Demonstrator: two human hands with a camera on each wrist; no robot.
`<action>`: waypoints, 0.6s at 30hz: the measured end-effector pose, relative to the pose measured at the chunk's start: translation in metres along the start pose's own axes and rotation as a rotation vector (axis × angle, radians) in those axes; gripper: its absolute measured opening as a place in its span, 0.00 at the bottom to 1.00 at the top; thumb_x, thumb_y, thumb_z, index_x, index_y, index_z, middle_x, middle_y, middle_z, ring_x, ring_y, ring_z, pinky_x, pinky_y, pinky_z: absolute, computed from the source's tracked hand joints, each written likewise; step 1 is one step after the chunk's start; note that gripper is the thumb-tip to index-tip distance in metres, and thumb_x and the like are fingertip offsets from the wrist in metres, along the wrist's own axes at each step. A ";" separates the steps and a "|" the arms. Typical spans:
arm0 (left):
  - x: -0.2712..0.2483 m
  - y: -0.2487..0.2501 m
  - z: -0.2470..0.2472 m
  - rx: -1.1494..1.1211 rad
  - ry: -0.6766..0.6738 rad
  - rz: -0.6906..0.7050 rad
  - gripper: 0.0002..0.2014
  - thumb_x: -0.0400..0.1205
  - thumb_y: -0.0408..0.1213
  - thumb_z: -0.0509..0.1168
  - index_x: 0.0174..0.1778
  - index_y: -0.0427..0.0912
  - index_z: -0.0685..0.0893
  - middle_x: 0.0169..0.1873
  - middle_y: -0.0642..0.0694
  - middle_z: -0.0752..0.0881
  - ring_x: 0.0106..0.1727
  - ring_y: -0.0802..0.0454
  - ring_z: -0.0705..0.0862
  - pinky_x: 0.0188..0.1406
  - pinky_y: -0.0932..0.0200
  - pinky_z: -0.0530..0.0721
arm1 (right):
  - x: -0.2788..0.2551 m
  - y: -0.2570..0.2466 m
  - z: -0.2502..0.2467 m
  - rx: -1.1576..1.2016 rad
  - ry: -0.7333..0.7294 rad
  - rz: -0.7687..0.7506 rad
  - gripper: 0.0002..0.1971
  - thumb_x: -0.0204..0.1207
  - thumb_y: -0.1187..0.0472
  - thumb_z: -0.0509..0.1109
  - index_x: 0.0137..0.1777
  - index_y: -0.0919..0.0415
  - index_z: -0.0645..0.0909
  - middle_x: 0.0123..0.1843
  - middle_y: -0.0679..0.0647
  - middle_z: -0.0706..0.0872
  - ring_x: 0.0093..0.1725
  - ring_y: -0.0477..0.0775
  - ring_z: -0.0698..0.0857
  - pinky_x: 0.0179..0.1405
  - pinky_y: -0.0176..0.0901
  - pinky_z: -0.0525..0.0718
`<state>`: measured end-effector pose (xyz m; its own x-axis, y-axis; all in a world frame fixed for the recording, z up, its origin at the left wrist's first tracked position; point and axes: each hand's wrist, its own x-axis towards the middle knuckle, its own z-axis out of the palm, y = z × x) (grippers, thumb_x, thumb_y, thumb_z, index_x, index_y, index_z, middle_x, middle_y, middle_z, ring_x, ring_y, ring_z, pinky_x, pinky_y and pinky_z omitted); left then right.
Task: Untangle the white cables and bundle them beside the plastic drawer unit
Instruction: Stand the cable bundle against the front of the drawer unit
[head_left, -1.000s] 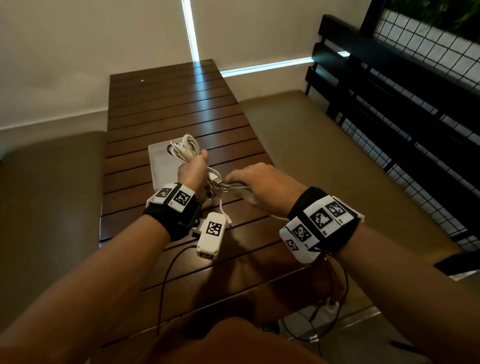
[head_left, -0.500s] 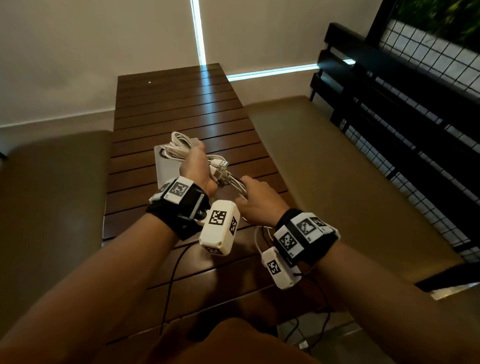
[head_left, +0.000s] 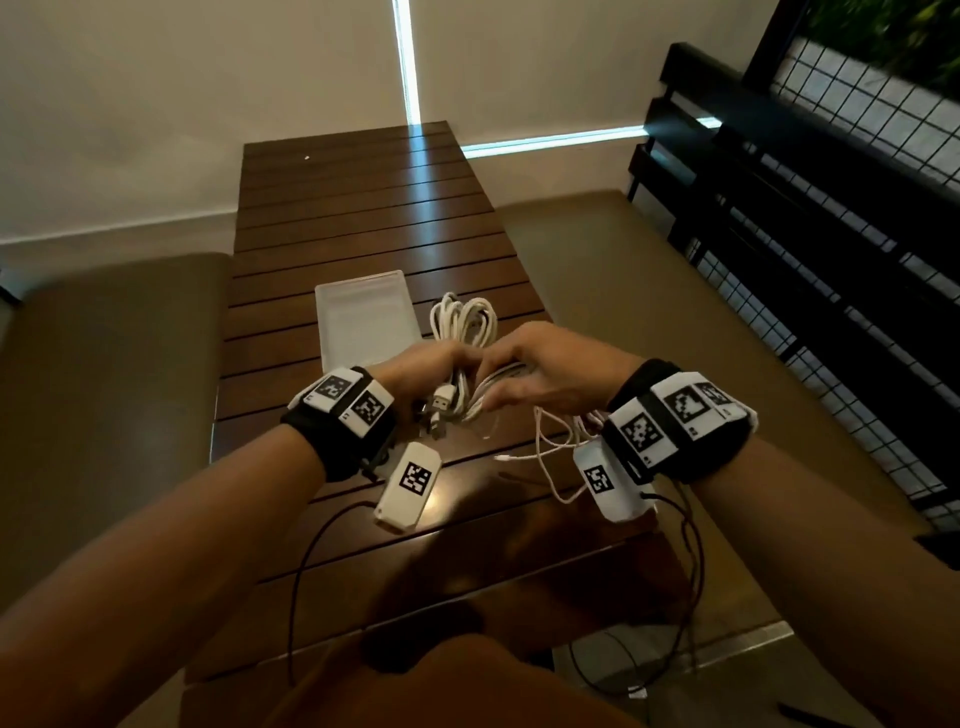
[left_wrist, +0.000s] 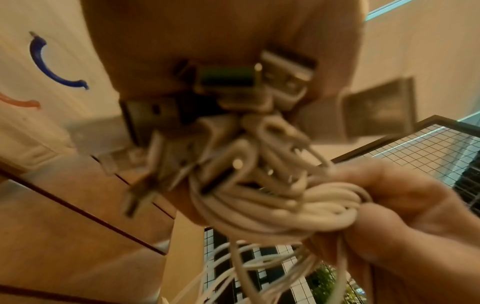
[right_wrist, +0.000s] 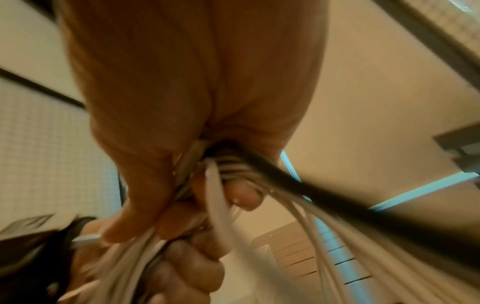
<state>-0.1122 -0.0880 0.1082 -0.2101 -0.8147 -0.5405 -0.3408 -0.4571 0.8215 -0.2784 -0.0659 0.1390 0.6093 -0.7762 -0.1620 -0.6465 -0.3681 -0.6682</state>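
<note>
A bundle of white cables (head_left: 464, 318) is held just above the wooden table (head_left: 363, 208), to the right of the clear plastic drawer unit (head_left: 363, 317). My left hand (head_left: 426, 369) grips the bundle where several USB plugs (head_left: 441, 408) hang out. My right hand (head_left: 540, 374) pinches the same strands right beside it. Loose cable ends (head_left: 545, 452) trail onto the table under my right wrist. The left wrist view shows the plugs (left_wrist: 285, 78), the looped cables (left_wrist: 272, 205) and my right hand's fingers (left_wrist: 402, 205) curled round them. In the right wrist view the strands (right_wrist: 215, 185) run between my fingers.
Padded benches (head_left: 104, 389) flank the table on both sides. A black railing with wire mesh (head_left: 831, 234) stands at the right. Thin black cords (head_left: 311, 561) from the wrist units hang over the table's near edge. The drawer front shows a blue handle (left_wrist: 52, 67).
Both hands have carried the bundle from over the drawer unit to its right and lower. My right hand slid up the strands and now holds them next to my left hand.
</note>
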 end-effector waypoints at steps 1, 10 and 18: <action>-0.002 -0.002 -0.001 0.013 -0.040 0.008 0.07 0.75 0.31 0.67 0.30 0.38 0.83 0.24 0.45 0.83 0.21 0.54 0.80 0.20 0.65 0.77 | 0.001 0.002 -0.001 0.046 0.013 0.001 0.04 0.73 0.58 0.77 0.47 0.55 0.89 0.46 0.47 0.90 0.47 0.39 0.86 0.53 0.39 0.84; 0.003 -0.020 -0.007 -0.220 -0.383 0.029 0.31 0.65 0.67 0.72 0.46 0.40 0.86 0.33 0.42 0.85 0.29 0.52 0.84 0.29 0.59 0.82 | 0.009 0.008 0.002 0.234 0.182 0.045 0.12 0.68 0.67 0.80 0.46 0.69 0.80 0.46 0.60 0.89 0.42 0.52 0.89 0.41 0.37 0.87; -0.001 -0.023 0.007 0.084 -0.348 -0.037 0.24 0.66 0.25 0.78 0.58 0.24 0.82 0.39 0.35 0.86 0.37 0.44 0.85 0.40 0.49 0.84 | 0.014 0.011 0.011 0.282 0.136 0.199 0.24 0.60 0.75 0.81 0.40 0.60 0.67 0.31 0.60 0.81 0.21 0.45 0.81 0.19 0.36 0.77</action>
<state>-0.1101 -0.0741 0.0885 -0.4910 -0.6211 -0.6108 -0.4248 -0.4414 0.7904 -0.2716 -0.0756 0.1217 0.4058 -0.8862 -0.2235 -0.5829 -0.0626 -0.8101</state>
